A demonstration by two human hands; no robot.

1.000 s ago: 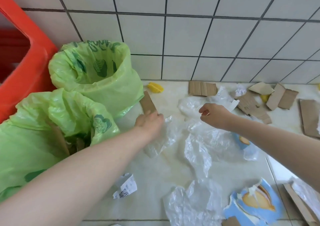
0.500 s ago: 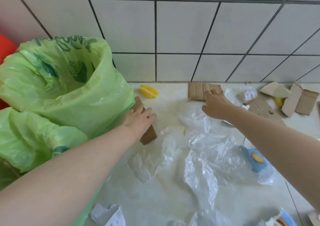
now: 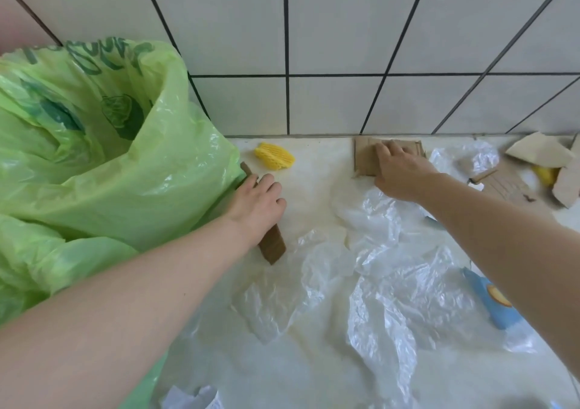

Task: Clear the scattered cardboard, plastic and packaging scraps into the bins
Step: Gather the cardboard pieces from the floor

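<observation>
My left hand [image 3: 257, 201] grips a brown cardboard strip [image 3: 273, 247] beside the near green bin bag [image 3: 94, 132]; the strip's far end touches the bag's side. My right hand [image 3: 400, 172] reaches to the wall and lays its fingers on a flat corrugated cardboard piece [image 3: 364, 157] lying on the floor. Crumpled clear plastic sheets [image 3: 392, 258] spread over the floor between and below my arms. A yellow foam net [image 3: 274, 156] lies near the wall between my hands.
A second green bag [image 3: 47, 251] bulges at lower left under my left arm. Torn cardboard scraps [image 3: 539, 151] and a flat brown piece [image 3: 505, 186] lie at far right. Blue printed packaging [image 3: 494, 299] sits under my right forearm. White paper [image 3: 194, 399] lies at the bottom edge.
My view has moved closer to the wall. My left hand has closed round the cardboard strip by the bag. My right hand has travelled from the plastic to the flat cardboard at the wall.
</observation>
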